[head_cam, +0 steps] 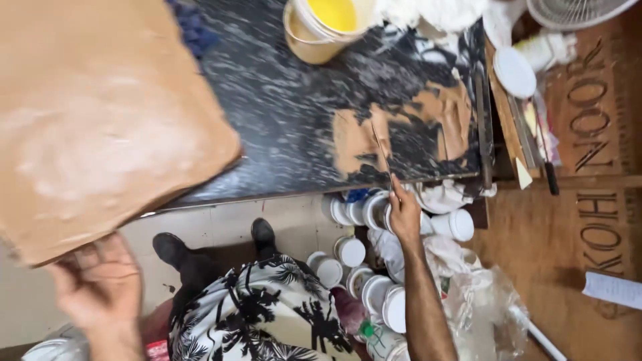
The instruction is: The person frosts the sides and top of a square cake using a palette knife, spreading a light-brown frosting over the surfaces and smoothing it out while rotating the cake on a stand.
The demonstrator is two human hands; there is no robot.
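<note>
1. A large brown sheet (100, 120) of soft, leather-like material fills the upper left and overhangs the near edge of the counter (287, 107).
2. The counter is dark and speckled, with a brown smear patch (401, 130) on its right part.
3. The left hand (100, 287) grips the lower corner of the brown sheet, fingers curled under its edge.
4. The right hand (404, 214) is closed on a thin blade-like tool (381, 150), whose tip rests against the smear patch.
5. A tan bucket (314, 30) of yellow liquid stands at the counter's far edge.
6. White-lidded jars (351, 251) lie clustered on the floor beneath the right hand, beside crumpled clear plastic (481, 301).
</note>
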